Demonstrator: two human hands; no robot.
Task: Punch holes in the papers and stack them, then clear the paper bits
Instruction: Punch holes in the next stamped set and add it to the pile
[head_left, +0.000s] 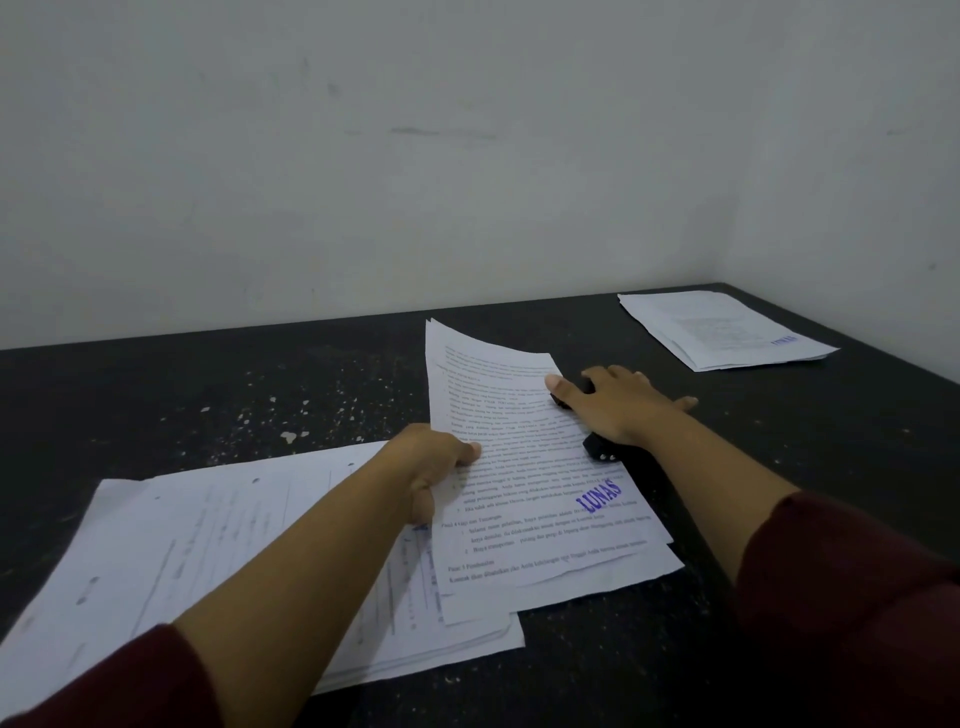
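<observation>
Nearest me, the punched stack lies flat on the dark table, its holes along the far edge, ready to receive more. Partly overlapping it, the printed sheets are pinched at their left edge by my left hand, feeding the right edge into the hole punch. My right hand presses palm-down on it, apparently mid-punch. Unpunched papers wait far right; paper bits remain scattered.
</observation>
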